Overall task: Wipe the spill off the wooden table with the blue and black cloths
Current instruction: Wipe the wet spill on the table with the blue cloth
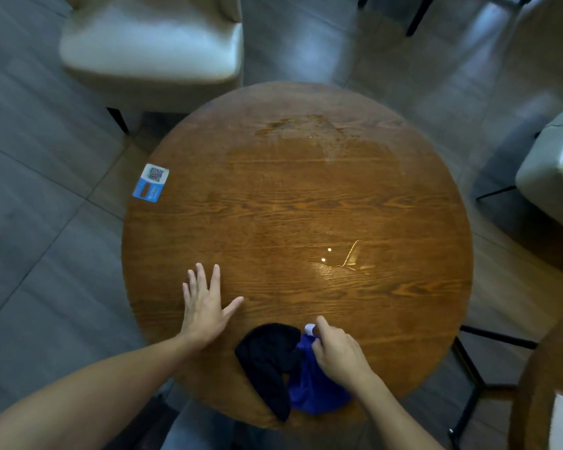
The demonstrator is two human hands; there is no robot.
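Round table (273,203), me at the near edge. Both cloths lie bunched at that near edge, touching each other: black cloth (268,358) to the left, blue cloth (312,384) to the right and partly under my right hand (337,350).

Spill: a clear puddle (345,259) glints right of centre, beyond the cloths. A dull smeared patch (293,134) shows near the far rim; I judge it wet film, but cannot be sure.

Key relation: the puddle lies straight ahead of my right hand and a little to the right, well apart from the cloths. Right hand is the nearer one. The left is off to the other side.

Grip: right fingers curled down and pinched on the blue cloth's top, next to a small white tag (310,329). Closed on fabric, not yet lifted, as far as I can tell. Black cloth untouched by either hand.

Left hand (205,306) flat on the wood, fingers spread, holding nothing; looks like bracing.

Next, in my judgement: gather the blue cloth and push forward to the puddle.

Blue card (151,182) at left rim, clear of the path.
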